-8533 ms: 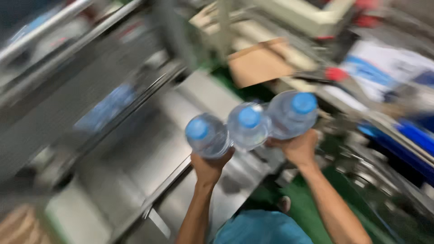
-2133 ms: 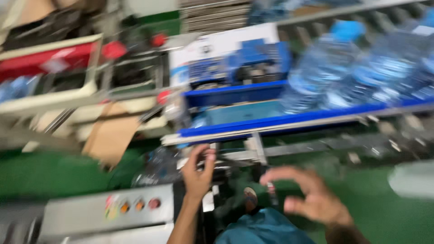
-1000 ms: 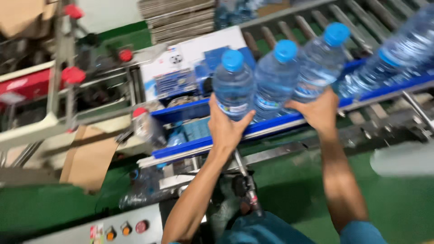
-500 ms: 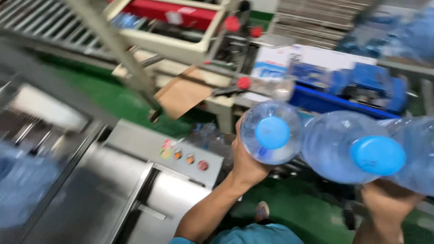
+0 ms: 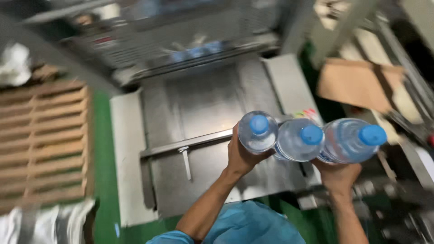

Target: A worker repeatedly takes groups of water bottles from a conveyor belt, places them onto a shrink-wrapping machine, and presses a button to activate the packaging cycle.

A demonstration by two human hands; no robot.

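I hold a row of three clear water bottles with blue caps pressed together between my hands. My left hand (image 5: 239, 156) grips the left bottle (image 5: 257, 132) from below and the side. The middle bottle (image 5: 299, 140) is squeezed between the outer two. Under the right bottle (image 5: 352, 140), my right hand (image 5: 338, 174) cups its base. The bottles hang above a grey metal machine table (image 5: 208, 113).
A wooden pallet (image 5: 43, 140) lies at the left on the green floor (image 5: 103, 180). A metal guide bar (image 5: 185, 143) crosses the table. A brown cardboard sheet (image 5: 357, 83) sits at the upper right beside blurred machine frames. More bottles show faintly in the machine at the top.
I took three bottles off the roller conveyor and turned left with them. The view has swung from the control panel and cardboard to over the grey machine table.
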